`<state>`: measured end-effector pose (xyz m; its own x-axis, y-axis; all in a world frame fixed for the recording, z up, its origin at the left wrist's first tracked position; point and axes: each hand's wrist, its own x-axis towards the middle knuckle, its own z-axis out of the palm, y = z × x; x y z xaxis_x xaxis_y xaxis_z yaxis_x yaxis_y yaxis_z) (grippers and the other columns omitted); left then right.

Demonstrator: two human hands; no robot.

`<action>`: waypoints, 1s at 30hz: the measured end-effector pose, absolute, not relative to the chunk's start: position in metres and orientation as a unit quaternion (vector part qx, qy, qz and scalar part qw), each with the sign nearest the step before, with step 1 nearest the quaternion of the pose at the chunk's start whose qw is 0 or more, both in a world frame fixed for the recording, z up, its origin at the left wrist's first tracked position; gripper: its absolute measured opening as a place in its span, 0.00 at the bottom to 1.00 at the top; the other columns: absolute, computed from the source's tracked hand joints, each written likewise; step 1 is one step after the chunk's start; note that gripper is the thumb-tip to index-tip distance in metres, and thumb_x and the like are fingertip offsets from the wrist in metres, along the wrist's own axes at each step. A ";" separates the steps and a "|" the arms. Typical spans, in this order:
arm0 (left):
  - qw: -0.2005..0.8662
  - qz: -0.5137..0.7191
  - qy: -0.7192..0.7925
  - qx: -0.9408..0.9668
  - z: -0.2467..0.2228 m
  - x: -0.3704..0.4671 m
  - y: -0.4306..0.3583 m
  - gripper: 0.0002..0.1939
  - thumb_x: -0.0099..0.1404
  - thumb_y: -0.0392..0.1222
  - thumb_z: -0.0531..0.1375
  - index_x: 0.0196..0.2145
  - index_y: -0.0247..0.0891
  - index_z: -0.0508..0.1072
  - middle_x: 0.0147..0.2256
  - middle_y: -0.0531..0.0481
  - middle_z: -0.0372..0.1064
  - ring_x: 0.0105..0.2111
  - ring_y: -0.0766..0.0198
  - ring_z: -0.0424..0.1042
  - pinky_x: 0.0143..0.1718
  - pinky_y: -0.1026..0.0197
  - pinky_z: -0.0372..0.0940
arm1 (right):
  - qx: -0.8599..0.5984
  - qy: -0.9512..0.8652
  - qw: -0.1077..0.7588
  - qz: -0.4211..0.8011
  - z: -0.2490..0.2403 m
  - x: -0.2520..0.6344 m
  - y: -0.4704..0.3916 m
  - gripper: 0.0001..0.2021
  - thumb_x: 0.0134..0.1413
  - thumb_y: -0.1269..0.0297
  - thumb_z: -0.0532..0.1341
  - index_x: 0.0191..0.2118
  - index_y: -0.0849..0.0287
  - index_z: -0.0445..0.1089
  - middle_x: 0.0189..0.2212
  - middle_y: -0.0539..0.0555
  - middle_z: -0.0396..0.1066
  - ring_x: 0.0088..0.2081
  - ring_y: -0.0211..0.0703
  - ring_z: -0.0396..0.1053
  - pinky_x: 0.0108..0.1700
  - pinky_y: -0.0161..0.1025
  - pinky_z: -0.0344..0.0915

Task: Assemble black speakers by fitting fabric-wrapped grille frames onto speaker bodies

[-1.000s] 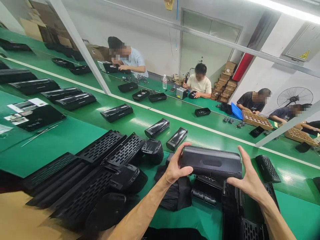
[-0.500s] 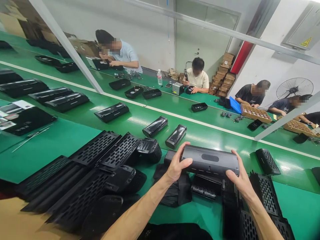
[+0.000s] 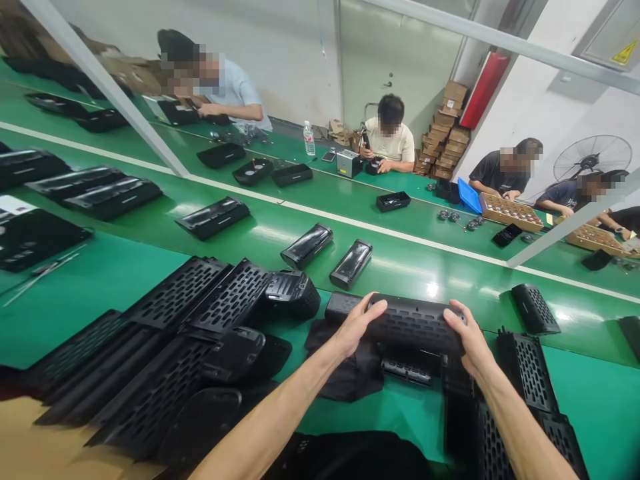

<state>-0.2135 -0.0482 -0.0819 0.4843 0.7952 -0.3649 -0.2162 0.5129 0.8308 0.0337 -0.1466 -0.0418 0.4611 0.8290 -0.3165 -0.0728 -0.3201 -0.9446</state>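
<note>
While both hands are clasping it by its ends, the long black speaker shell [image 3: 405, 325] is hanging just above the near edge of the green bench [image 3: 125, 280], its perforated face turned up toward the camera. The left hand [image 3: 357, 325] is wrapping around the left end with the thumb lying over the top, and the right hand [image 3: 467, 340] is closing on the right end with its fingers curling over the far side, so both grips are firmly shut on the piece. Below it, more black parts are lying on a dark cloth [image 3: 350, 367], and a pile of grille panels [image 3: 200, 313] is spreading out to the left, with further grille pieces [image 3: 525, 373] stacking up at the right. Two shiny wrapped units [image 3: 330, 255] are resting farther out on the belt.

Judging by its look, the shell is moulded plastic: stiff, probably light for its length, and smooth enough to be slipping if pinched loosely. The rounded end caps are looking like the safest places to be taking hold, since the perforated face could be marking or flexing under hard thumb pressure. Across the line, other people [image 3: 387, 137] are working at their own stations
</note>
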 end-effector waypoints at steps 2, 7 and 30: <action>0.805 0.267 0.385 0.363 -0.078 -0.217 -0.042 0.43 0.56 0.61 0.71 0.64 0.43 0.66 0.54 0.39 0.73 0.43 0.53 0.76 0.37 0.56 0.74 | -0.678 -0.210 0.488 0.508 -0.035 0.041 -0.140 0.34 0.46 0.39 0.72 0.55 0.51 0.70 0.42 0.57 0.79 0.39 0.56 0.78 0.38 0.48 0.76; 0.797 0.261 0.397 0.372 -0.074 -0.217 -0.036 0.39 0.56 0.57 0.70 0.61 0.45 0.67 0.45 0.44 0.75 0.31 0.62 0.72 0.21 0.66 0.66 | -0.633 -0.208 0.486 0.566 -0.029 0.052 -0.136 0.37 0.44 0.45 0.76 0.59 0.46 0.66 0.48 0.53 0.78 0.37 0.50 0.78 0.33 0.42 0.73; 0.397 0.034 0.647 0.650 -0.157 -0.237 -0.055 0.13 0.70 0.50 0.58 0.35 0.42 0.78 0.34 0.49 0.79 0.38 0.56 0.77 0.40 0.58 0.65 | -0.700 -0.007 0.545 0.462 -0.141 0.122 -0.010 0.13 0.60 0.54 0.59 0.46 0.54 0.66 0.33 0.52 0.72 0.35 0.47 0.73 0.42 0.52 0.74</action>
